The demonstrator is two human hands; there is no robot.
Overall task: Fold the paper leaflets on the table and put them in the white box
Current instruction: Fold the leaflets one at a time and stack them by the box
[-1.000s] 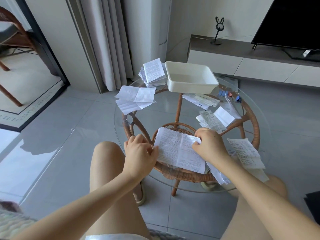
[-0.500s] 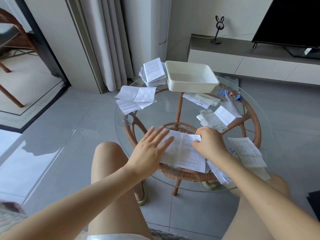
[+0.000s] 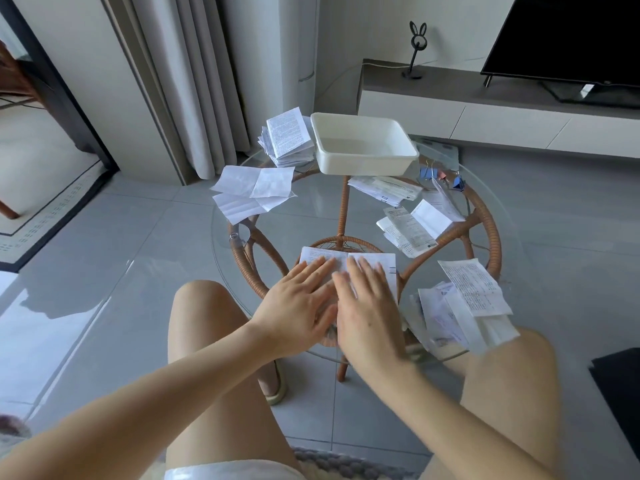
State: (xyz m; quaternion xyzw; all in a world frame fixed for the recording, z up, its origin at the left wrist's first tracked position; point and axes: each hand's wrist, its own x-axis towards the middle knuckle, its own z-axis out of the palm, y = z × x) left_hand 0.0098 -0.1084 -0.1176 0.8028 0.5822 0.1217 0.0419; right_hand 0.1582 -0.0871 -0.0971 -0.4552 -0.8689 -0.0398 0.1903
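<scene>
Pressing my left hand (image 3: 298, 306) and right hand (image 3: 369, 306) flat, side by side, on one leaflet (image 3: 382, 265) on the counter (image 3: 311, 216), I judge the task barely begun: the white box (image 3: 363, 166) looks empty, other leaflets (image 3: 474, 289) lie scattered.

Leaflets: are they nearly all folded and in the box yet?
Not yet. Done: nothing shows inside the box; a stack beside it looks folded. In hand: the left hand and right hand press one leaflet flat. Left: loose sheets at the left, middle right and near right, then everything into the box.
</scene>
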